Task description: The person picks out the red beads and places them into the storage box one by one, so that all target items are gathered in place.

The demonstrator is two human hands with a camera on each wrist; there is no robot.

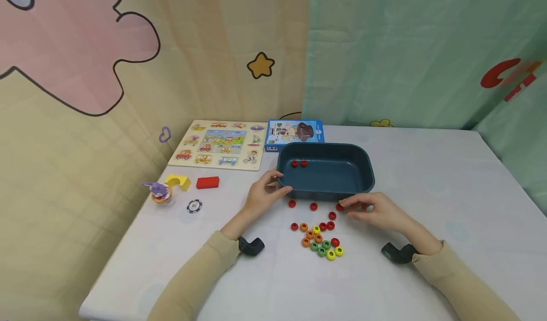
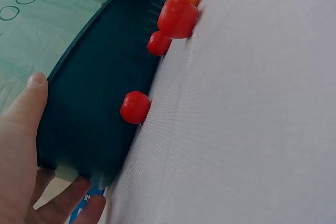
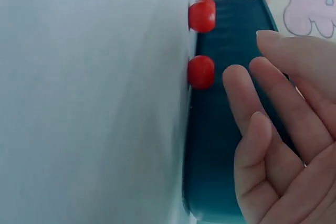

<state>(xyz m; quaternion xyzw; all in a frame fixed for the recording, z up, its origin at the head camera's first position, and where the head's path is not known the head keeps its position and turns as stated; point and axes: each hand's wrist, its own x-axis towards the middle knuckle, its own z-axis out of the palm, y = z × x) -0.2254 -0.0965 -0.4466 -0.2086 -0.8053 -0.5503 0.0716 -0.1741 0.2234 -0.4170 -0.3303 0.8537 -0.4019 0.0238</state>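
A dark teal bin stands in the middle of the table, with two red beads inside against its far wall. My left hand holds the bin's near left corner, thumb at the rim on the near side and fingers around the left end. Over the near right part of the bin's front wall hovers my right hand, fingers loosely bent with nothing between them. Its fingertips overlap a red bead in the head view. In the right wrist view, a red bead lies below the fingertips.
Several red, orange, yellow and green beads lie loose in front of the bin. Behind it are a blue box and a picture puzzle board. To the left sit a red block, yellow arch, chip and purple toy.
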